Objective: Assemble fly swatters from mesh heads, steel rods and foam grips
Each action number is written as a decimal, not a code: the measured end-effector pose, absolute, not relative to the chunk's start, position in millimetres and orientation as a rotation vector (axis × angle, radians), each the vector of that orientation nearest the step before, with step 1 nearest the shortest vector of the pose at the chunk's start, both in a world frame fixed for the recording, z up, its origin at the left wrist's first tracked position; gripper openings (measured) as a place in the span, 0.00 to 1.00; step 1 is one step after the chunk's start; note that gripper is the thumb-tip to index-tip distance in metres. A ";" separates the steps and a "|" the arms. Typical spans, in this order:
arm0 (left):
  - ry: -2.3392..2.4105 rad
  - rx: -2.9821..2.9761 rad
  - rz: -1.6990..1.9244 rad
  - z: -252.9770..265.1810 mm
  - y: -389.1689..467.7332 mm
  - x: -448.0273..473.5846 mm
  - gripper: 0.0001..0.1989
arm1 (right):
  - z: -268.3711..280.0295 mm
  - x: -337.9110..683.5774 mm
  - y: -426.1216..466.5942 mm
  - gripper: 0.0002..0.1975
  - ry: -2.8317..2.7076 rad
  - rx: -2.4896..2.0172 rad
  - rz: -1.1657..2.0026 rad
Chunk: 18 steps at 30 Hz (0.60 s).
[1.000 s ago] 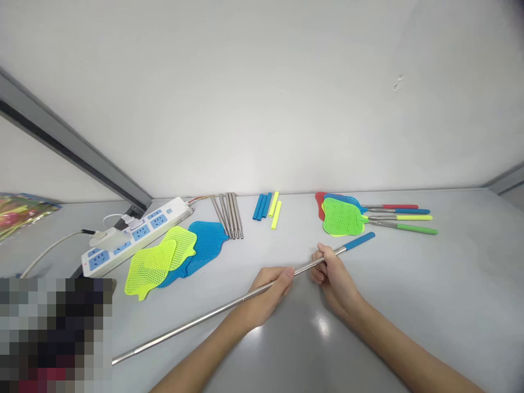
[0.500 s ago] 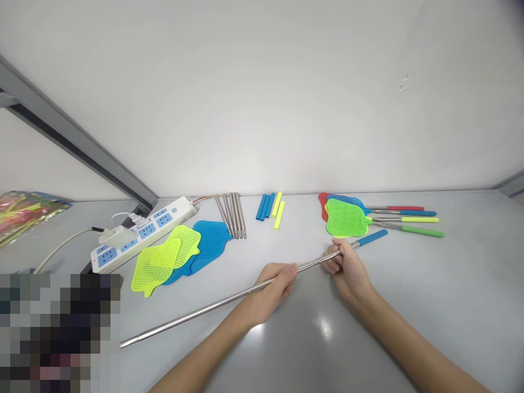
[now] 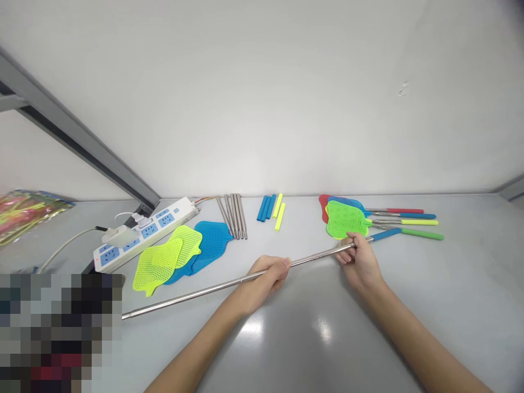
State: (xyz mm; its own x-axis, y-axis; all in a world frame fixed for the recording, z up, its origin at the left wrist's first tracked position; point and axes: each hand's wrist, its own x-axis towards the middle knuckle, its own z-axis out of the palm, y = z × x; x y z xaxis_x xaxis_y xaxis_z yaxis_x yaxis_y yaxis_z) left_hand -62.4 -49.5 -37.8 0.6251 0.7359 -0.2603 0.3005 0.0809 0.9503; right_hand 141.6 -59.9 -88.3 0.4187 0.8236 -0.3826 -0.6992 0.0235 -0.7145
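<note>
A long telescopic metal rod (image 3: 196,293) slants across the table, extended, with a blue grip sleeve (image 3: 387,234) on its right end. My left hand (image 3: 268,278) is closed around the rod's middle. Farther right, my right hand (image 3: 358,259) grips the rod just short of the blue sleeve. The sleeve's tip overlaps the green handle (image 3: 423,234) of a finished fly swatter. Just beyond my right hand lies a stack of swatters with a green mesh head (image 3: 347,219) on top. The rod's left end runs up to a blurred-out area.
Loose yellow swatter heads (image 3: 158,267) and blue swatter heads (image 3: 210,243) lie at left beside a power strip (image 3: 147,232). Several short metal rods (image 3: 235,218), blue sleeves (image 3: 266,207) and yellow sleeves (image 3: 280,216) lie near the wall. A plastic-wrapped bundle (image 3: 28,215) is at far left.
Both hands still hold the rod. My right hand and the blue-sleeved end have shifted right, widening the gap between my hands, and the rod's left end has risen in view.
</note>
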 end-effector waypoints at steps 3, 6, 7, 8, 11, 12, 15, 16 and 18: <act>0.930 1.495 0.410 -38.6 -49.4 -65.0 0.21 | -88.8 148.0 -57.3 0.16 -0.146 -0.995 1.154; 0.925 1.488 0.416 -39.7 -48.1 -68.0 0.21 | -89.5 148.2 -57.4 0.16 -0.154 -0.996 1.160; 0.918 1.484 0.418 -40.1 -47.4 -68.7 0.21 | -89.9 147.3 -57.9 0.16 -0.159 -0.995 1.160; 0.911 1.477 0.420 -40.5 -46.7 -69.3 0.21 | -90.2 146.0 -58.5 0.16 -0.165 -0.993 1.157; 0.887 1.430 0.433 -41.9 -44.4 -70.2 0.20 | -90.8 141.9 -60.3 0.17 -0.180 -0.987 1.142; 0.886 1.417 0.438 -42.5 -43.6 -70.5 0.20 | -90.8 140.6 -60.8 0.17 -0.180 -0.984 1.140; 0.925 1.429 0.453 -44.2 -42.1 -71.6 0.21 | -90.6 137.2 -62.3 0.16 -0.181 -0.976 1.139; 0.947 1.445 0.454 -44.8 -41.9 -71.9 0.21 | -90.6 136.4 -62.8 0.16 -0.183 -0.974 1.137; 0.981 1.472 0.460 -45.7 -41.9 -72.1 0.22 | -90.9 135.5 -63.6 0.16 -0.193 -0.968 1.130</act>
State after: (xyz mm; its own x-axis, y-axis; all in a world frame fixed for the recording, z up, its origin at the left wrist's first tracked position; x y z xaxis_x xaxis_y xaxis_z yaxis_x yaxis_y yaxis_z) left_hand -72.1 -41.9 -45.7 0.5592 0.7855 -0.2651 0.2992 0.1070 0.9482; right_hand 135.5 -63.6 -90.9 0.4573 0.8283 -0.3236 -0.6743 0.0857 -0.7335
